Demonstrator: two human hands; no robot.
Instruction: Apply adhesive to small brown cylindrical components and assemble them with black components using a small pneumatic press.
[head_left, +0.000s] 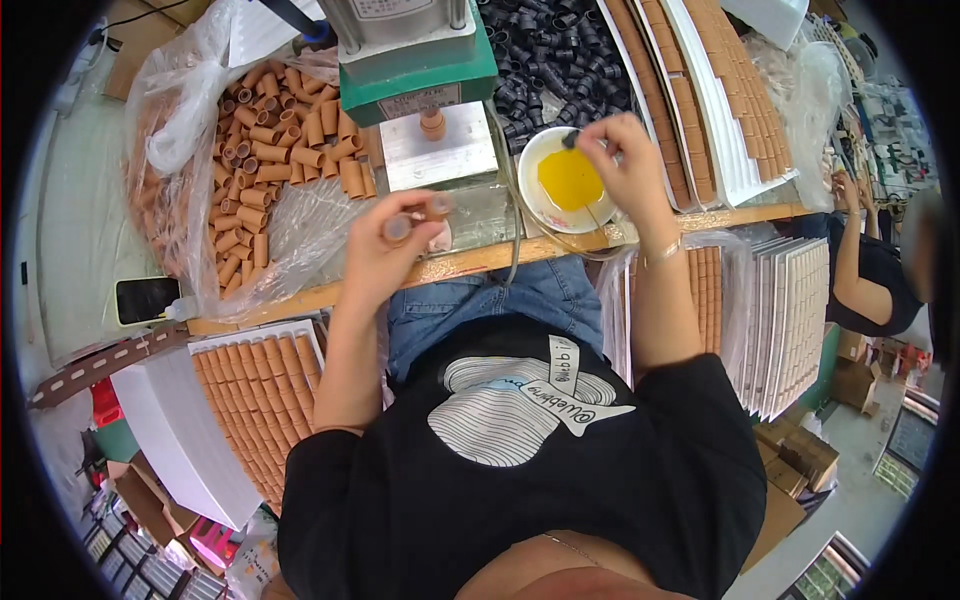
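My left hand [378,250], at the bench's front edge, is closed around short brown tubes. One tube [397,230] shows its open end, and another brown piece [438,206] sits at my fingertips. My right hand [628,160] pinches a small black plastic fitting [570,140] above the rim of a white bowl [533,207] that holds yellow liquid [570,182]. A thin stick [594,214] leans in the bowl. Between my hands and beyond them stands a press with a green head [420,85]. On its metal plate [470,150], a brown piece [432,125] stands upright beneath the head.
Loose brown tubes [255,150] lie in a clear plastic bag [165,190] at left. Black fittings [550,60] are heaped behind the bowl. Trays of brown tubes [735,90] stand at right and another [250,400] at lower left. A phone [145,300] lies left. Another person [870,270] works at far right.
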